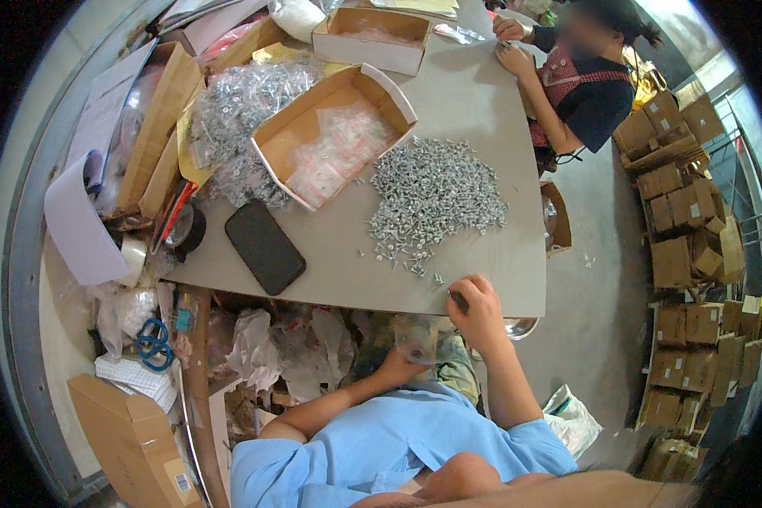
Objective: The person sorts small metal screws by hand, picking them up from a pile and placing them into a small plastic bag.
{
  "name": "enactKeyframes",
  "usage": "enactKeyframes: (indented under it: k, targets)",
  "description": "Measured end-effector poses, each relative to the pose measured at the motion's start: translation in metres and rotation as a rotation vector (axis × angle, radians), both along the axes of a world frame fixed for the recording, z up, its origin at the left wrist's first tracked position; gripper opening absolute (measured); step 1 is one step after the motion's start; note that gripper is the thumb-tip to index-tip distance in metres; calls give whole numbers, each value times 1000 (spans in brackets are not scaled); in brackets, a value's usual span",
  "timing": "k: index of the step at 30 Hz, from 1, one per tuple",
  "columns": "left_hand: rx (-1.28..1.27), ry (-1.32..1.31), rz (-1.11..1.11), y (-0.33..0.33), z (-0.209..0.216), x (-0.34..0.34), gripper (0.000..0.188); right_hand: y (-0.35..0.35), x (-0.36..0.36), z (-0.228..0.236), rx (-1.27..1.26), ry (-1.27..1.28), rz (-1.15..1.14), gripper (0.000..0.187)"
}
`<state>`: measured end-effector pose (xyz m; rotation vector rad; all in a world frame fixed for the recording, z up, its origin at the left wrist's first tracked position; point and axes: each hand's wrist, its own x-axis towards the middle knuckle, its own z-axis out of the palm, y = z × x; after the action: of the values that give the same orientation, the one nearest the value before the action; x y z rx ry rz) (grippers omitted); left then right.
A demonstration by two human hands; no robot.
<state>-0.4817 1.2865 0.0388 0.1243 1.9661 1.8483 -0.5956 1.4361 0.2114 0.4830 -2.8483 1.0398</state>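
A heap of small silver screws (436, 195) lies on the grey table (339, 254), with a few strays at its near edge. Just in front of those strays, my right hand (477, 311) is at the table's front edge, fingers curled together. What it holds, if anything, is hidden by the fingers. Below the edge, near my lap, my left hand (400, 367) grips a clear plastic bag (429, 335). Left of the heap stands an open cardboard tray (271, 135) with small printed clear bags (339, 157) inside.
A black phone (265, 247) lies near the front edge. Filled clear bags of hardware (237, 110) pile up behind it. A white box (368, 52) stands at the back. Across the corner, a co-worker's hands (514, 51) rest at the table. Blue scissors (153, 345) hang lower left.
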Motion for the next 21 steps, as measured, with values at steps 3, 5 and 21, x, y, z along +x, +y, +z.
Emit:
enactKeyframes:
  k: [3,5,21]
  targets:
    - [-60,33,5,1,2,2,39,4,14,7,-24,-193,123,18]
    - [154,-60,25,0,5,2,43,1,15,12,-77,-263,154,19]
    - [-64,-87,53,1,35,-5,32,-36,-20,-5,12,90,50,16]
